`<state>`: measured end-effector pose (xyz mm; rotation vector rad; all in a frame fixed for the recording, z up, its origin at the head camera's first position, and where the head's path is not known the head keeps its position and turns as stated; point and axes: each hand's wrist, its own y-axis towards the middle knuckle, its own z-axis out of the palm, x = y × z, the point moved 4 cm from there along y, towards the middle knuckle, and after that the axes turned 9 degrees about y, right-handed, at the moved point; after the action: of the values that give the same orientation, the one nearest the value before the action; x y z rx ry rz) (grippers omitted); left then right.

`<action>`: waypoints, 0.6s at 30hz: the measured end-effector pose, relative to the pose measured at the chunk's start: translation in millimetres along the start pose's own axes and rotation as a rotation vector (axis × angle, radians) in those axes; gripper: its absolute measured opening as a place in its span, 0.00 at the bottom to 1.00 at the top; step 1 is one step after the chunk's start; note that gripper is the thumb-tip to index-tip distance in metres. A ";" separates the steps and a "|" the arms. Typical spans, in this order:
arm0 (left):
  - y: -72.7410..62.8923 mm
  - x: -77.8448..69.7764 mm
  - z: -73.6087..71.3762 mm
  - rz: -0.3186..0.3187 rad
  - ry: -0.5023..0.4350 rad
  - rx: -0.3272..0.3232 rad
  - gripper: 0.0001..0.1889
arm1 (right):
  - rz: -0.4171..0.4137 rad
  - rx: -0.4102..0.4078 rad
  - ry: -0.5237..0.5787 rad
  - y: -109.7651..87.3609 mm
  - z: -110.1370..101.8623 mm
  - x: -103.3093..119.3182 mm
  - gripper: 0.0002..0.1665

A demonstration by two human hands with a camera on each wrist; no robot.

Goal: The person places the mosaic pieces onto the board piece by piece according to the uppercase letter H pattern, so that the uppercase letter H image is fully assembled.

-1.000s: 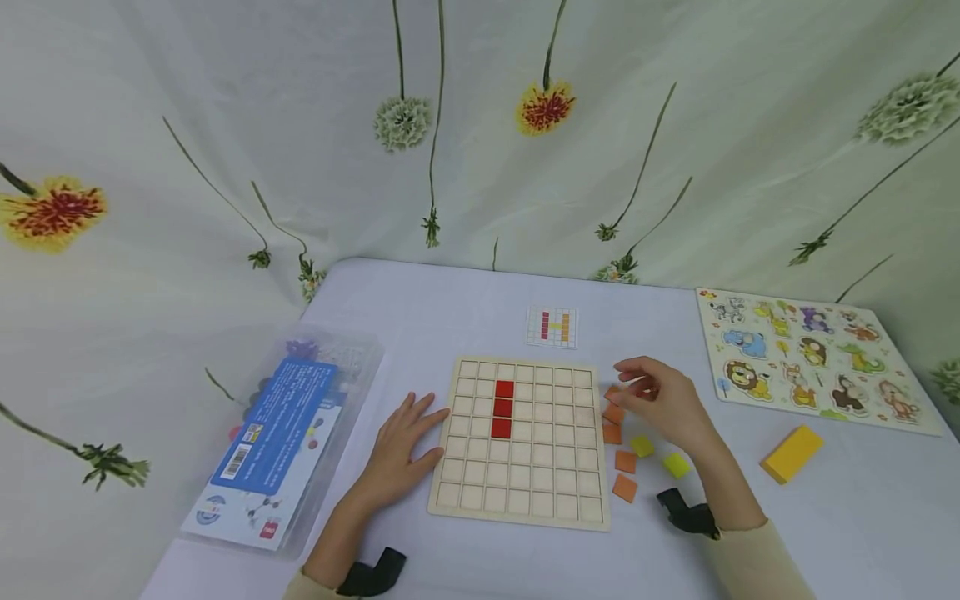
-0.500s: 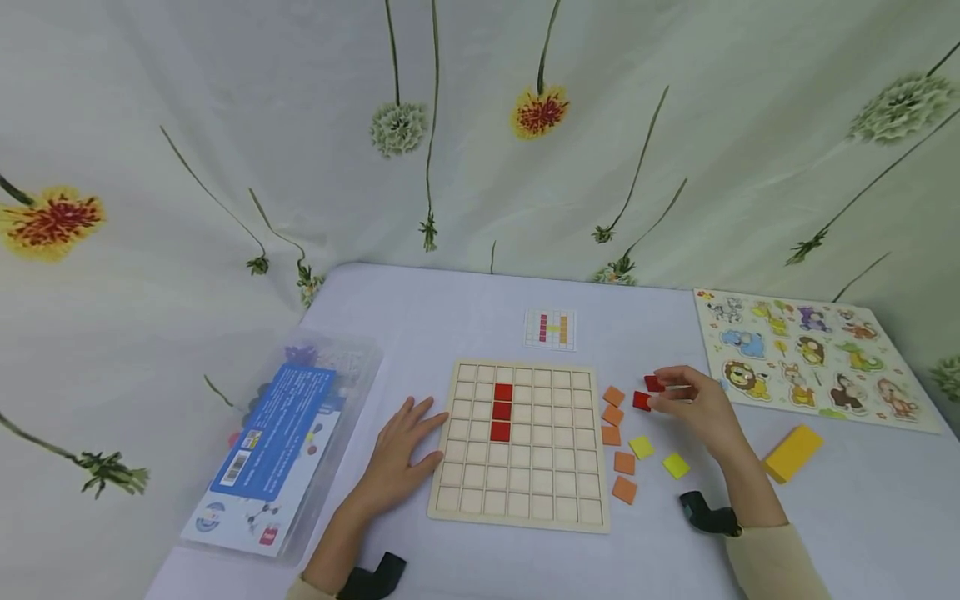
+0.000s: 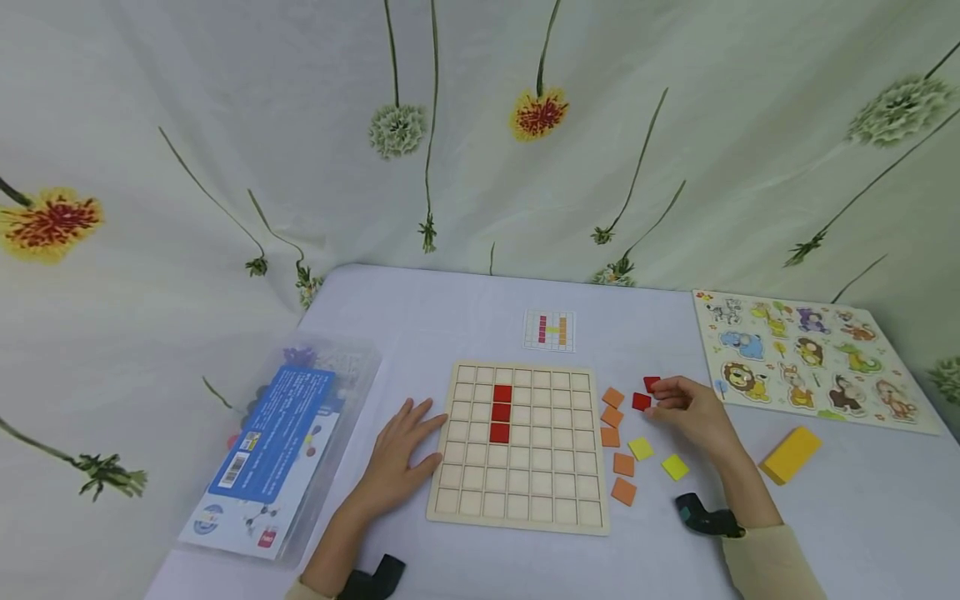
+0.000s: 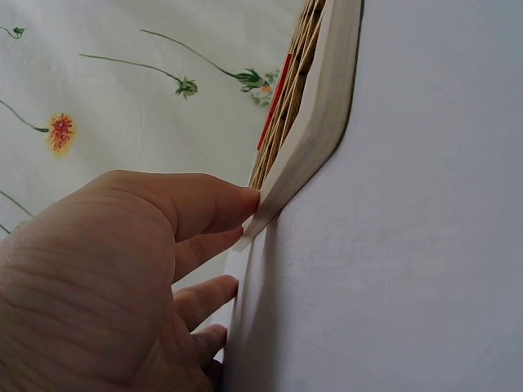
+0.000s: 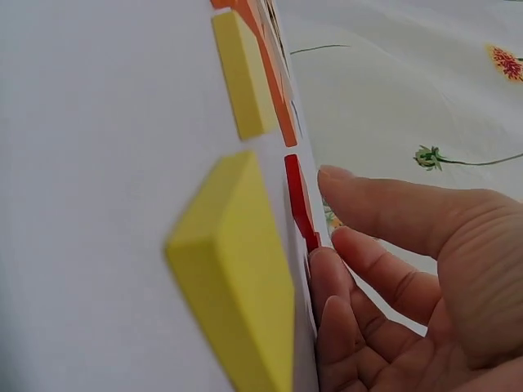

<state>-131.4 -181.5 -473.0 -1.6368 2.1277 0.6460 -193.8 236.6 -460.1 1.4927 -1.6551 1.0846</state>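
A wooden grid board [image 3: 517, 525] lies flat, with three red tiles [image 3: 500, 413] in a column on it. My left hand [image 3: 399, 460] rests spread at the board's left edge; in the left wrist view the thumb touches the board's rim [image 4: 315, 135]. Right of the board, my right hand [image 3: 693, 414] is at two loose red tiles [image 3: 641, 402]. Seen from the right wrist, the thumb [image 5: 368, 204] and index finger stand apart, their tips close to a red tile [image 5: 299, 198]. Orange tiles [image 3: 624, 464] and two yellow tiles [image 3: 675, 467] lie nearer me.
A small pattern card [image 3: 550, 330] lies behind the board. At the left is a clear plastic box [image 3: 360, 392] with a blue and white label. An animal puzzle board [image 3: 810, 358] lies at the back right, with a yellow block [image 3: 791, 455] in front of it.
My right hand has moved right from the orange tiles to the two red tiles, which now show beside its fingers. The left hand stays at the board's edge.
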 end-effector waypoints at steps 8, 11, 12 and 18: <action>0.6 -0.5 0.2 0.002 0.002 -0.002 0.26 | -0.020 -0.032 -0.070 0.0 3.6 0.6 0.22; 0.5 -0.4 0.2 0.003 0.006 -0.002 0.26 | -0.029 -0.040 -0.121 -0.5 5.4 1.9 0.20; 0.4 -0.5 0.1 0.004 0.008 -0.003 0.26 | -0.031 -0.041 -0.137 -0.5 6.0 2.0 0.19; 0.3 -1.2 0.2 0.009 0.011 -0.005 0.26 | -0.025 -0.024 -0.185 -0.6 6.5 1.2 0.18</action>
<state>-131.4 -180.4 -472.5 -1.6384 2.1438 0.6463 -192.9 230.3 -461.8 1.6349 -1.7623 0.9335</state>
